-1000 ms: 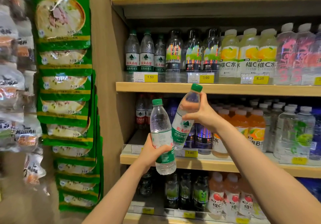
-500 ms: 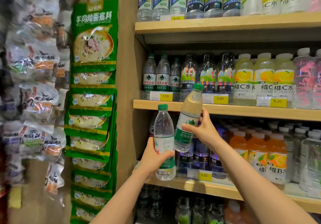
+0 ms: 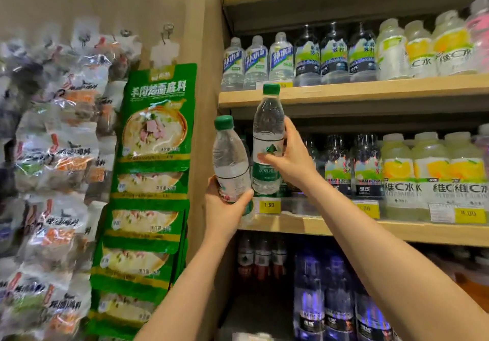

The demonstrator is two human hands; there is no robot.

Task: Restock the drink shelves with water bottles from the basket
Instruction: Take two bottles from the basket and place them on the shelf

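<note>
Clear water bottles point(image 3: 267, 144) are capped in green; price tags point(image 3: 269, 205) are yellow; noodle packets point(image 3: 156, 118) are green.

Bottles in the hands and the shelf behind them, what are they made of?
The two bottles look like thin clear plastic: you see through them, the walls are ribbed and shiny, with green caps that seem to be harder plastic. The shelf looks like pale wood or a wood-look board, matte, with faint grain; which one is hard to tell.

Two green-capped water bottles point(image 3: 231, 160), seemingly upright.
</note>
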